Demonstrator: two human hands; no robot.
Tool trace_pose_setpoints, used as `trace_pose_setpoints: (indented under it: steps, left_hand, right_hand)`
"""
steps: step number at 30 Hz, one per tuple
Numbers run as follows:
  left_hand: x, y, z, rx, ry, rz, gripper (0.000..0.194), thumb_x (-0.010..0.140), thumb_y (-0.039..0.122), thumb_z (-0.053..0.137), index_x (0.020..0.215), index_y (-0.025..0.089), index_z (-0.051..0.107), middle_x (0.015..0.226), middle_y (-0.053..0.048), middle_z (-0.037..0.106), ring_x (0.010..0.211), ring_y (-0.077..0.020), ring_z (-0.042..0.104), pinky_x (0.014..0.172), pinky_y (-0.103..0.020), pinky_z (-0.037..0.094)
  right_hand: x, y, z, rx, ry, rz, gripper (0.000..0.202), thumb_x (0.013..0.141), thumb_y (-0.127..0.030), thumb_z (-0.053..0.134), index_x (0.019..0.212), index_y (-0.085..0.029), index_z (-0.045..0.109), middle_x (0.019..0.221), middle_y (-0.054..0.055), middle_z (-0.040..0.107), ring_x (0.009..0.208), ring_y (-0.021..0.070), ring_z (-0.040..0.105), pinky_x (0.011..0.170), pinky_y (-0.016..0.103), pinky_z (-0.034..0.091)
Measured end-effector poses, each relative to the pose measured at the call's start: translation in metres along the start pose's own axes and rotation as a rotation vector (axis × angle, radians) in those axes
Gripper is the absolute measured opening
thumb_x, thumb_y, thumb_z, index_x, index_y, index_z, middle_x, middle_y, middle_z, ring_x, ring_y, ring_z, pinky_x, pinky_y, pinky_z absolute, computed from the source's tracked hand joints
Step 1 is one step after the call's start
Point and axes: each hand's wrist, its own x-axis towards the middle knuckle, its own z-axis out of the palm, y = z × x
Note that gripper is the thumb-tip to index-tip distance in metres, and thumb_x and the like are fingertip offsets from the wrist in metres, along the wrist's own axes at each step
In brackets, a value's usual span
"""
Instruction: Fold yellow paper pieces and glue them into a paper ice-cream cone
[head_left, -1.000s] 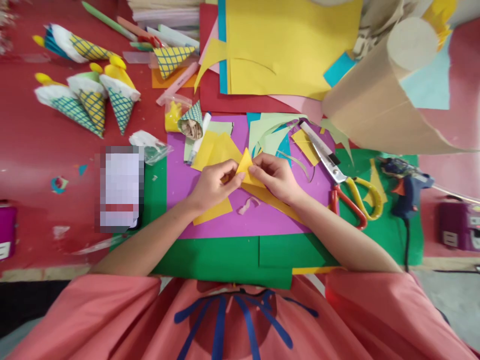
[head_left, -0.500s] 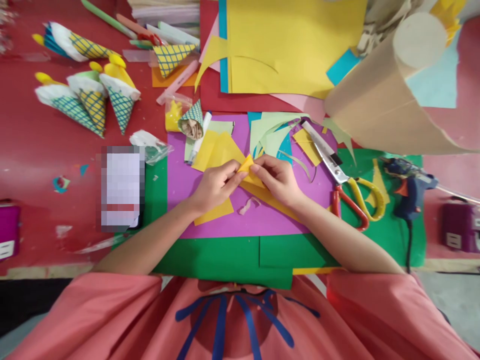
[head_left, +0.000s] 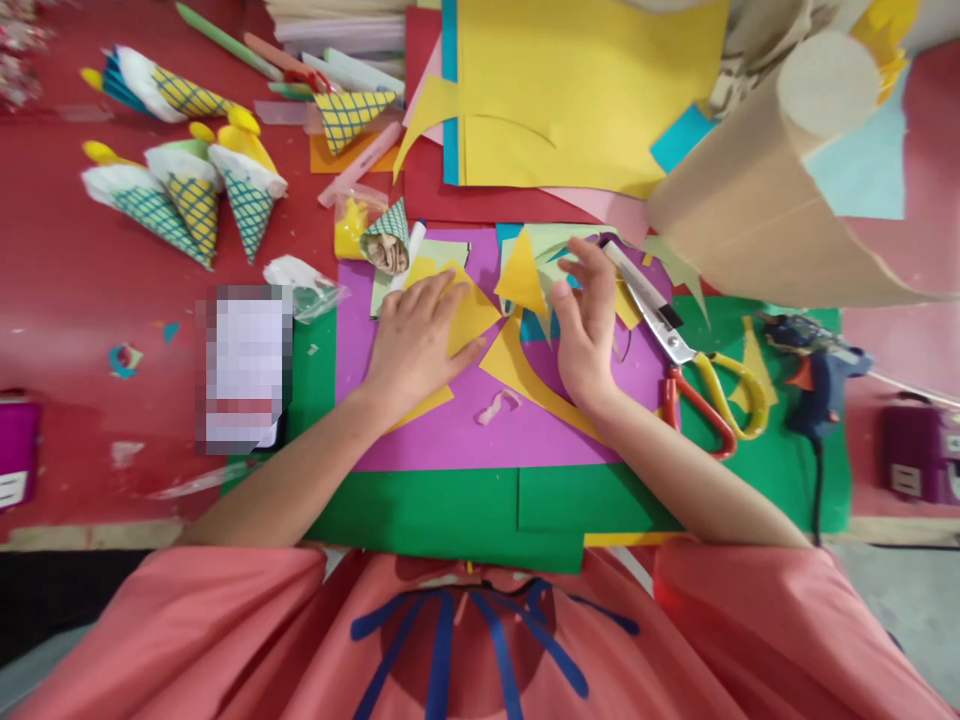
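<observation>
My left hand [head_left: 416, 340] lies with fingers spread over a sheet of yellow paper [head_left: 475, 318] and partly covers it. My right hand [head_left: 586, 335] is raised a little, its fingers apart and curved, with nothing in them. Just left of its fingertips sits a small folded yellow paper piece [head_left: 523, 275], pointed at the top. Between the hands a curved yellow paper scrap [head_left: 529, 388] rests on the purple sheet [head_left: 427, 452], near a crumpled pinkish strip [head_left: 498, 406]. Pale green paper offcuts [head_left: 559, 245] lie beyond the folded piece.
Scissors [head_left: 679, 350] with red and yellow handles and a glue gun [head_left: 821, 380] lie at right. A large cardboard tube [head_left: 757, 190] stands behind them. Several patterned paper cones [head_left: 251, 205] and a blurred-out phone [head_left: 244, 370] are at left. Stacked yellow sheets [head_left: 585, 90] lie at the back.
Both hands have let go of the small folded yellow piece, which now rests farther back. My left hand has moved left onto the yellow paper; my right hand has opened and shifted slightly right.
</observation>
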Motion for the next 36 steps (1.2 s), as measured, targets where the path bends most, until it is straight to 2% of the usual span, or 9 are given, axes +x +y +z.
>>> trace_pose_setpoints:
  steps: [3,6,10,12,13,18,22,28,36]
  left_hand:
    - [-0.001,-0.002,0.0,-0.088,0.041,0.012,0.038,0.088,0.042,0.054,0.12,0.021,0.053,0.141,-0.011,0.053,0.13,-0.0282,0.049,0.105,-0.045,0.039]
    - [-0.001,-0.007,0.0,-0.271,0.14,-0.026,0.019,0.093,0.038,0.047,0.096,0.022,0.057,0.124,-0.007,0.064,0.113,-0.0213,0.061,0.094,-0.036,0.047]
    - [0.0,-0.015,0.002,-0.558,0.419,-0.198,0.032,0.093,0.052,0.043,0.081,0.023,0.048,0.082,-0.001,0.064,0.081,-0.0156,0.064,0.065,-0.03,0.048]
    - [0.002,-0.018,0.005,-0.691,0.574,-0.272,0.038,0.091,0.059,0.042,0.076,0.024,0.043,0.072,0.001,0.056,0.077,-0.0159,0.062,0.06,-0.031,0.046]
    - [0.002,-0.018,0.006,-0.763,0.583,-0.293,0.04,0.09,0.062,0.043,0.076,0.025,0.042,0.071,0.0,0.054,0.076,-0.0162,0.061,0.059,-0.031,0.045]
    - [0.002,-0.011,0.006,-0.922,0.339,-0.314,0.038,0.082,0.061,0.058,0.076,0.024,0.048,0.058,0.004,0.041,0.051,-0.0109,0.047,0.043,-0.026,0.03]
    - [-0.002,-0.003,0.001,-0.88,0.181,-0.234,0.031,0.084,0.05,0.06,0.074,0.022,0.053,0.05,0.007,0.033,0.041,-0.0066,0.031,0.04,-0.023,0.021]
    - [-0.002,0.002,0.001,-0.836,0.218,-0.213,0.029,0.086,0.048,0.059,0.075,0.021,0.054,0.053,0.006,0.041,0.045,-0.0067,0.036,0.041,-0.021,0.026]
    - [0.001,0.001,-0.002,-0.766,0.331,-0.231,0.032,0.086,0.051,0.058,0.072,0.022,0.052,0.056,0.004,0.042,0.048,-0.008,0.038,0.044,-0.023,0.029]
  right_hand:
    - [-0.001,-0.005,-0.002,-0.013,0.074,-0.035,0.041,0.098,-0.043,0.038,0.138,-0.035,0.035,0.142,0.006,0.04,0.137,0.0263,0.038,0.103,0.052,0.04]
    - [-0.004,-0.011,-0.002,0.043,0.12,-0.065,0.033,0.097,-0.039,0.042,0.129,-0.032,0.043,0.134,0.007,0.047,0.125,0.0239,0.049,0.099,0.046,0.044]
    - [-0.009,-0.013,-0.001,0.089,0.045,-0.073,0.014,0.095,-0.034,0.046,0.106,-0.03,0.053,0.094,0.003,0.057,0.084,0.0173,0.059,0.075,0.035,0.052]
    - [-0.011,-0.014,-0.001,0.103,-0.031,-0.054,0.013,0.095,-0.035,0.047,0.101,-0.028,0.055,0.089,0.002,0.058,0.081,0.0165,0.059,0.074,0.034,0.052]
    - [-0.011,-0.014,-0.001,0.122,-0.062,-0.031,0.015,0.095,-0.037,0.047,0.101,-0.027,0.056,0.092,0.003,0.058,0.083,0.0166,0.059,0.076,0.035,0.052]
    - [-0.008,-0.017,-0.003,0.239,-0.122,0.173,0.032,0.096,-0.052,0.037,0.112,-0.027,0.051,0.106,0.006,0.059,0.091,0.0191,0.06,0.08,0.038,0.052]
    - [-0.007,-0.018,-0.004,0.262,-0.244,0.252,0.039,0.092,-0.059,0.043,0.117,-0.029,0.045,0.082,0.001,0.056,0.072,0.0163,0.057,0.063,0.031,0.049]
    - [-0.006,-0.019,-0.003,0.331,-0.403,0.288,0.048,0.083,-0.05,0.063,0.12,-0.028,0.043,0.074,-0.003,0.051,0.06,0.0124,0.051,0.052,0.027,0.043]
    - [-0.006,-0.018,-0.001,0.335,-0.404,0.303,0.039,0.085,-0.043,0.063,0.116,-0.027,0.046,0.07,-0.004,0.054,0.053,0.0107,0.048,0.046,0.025,0.037]
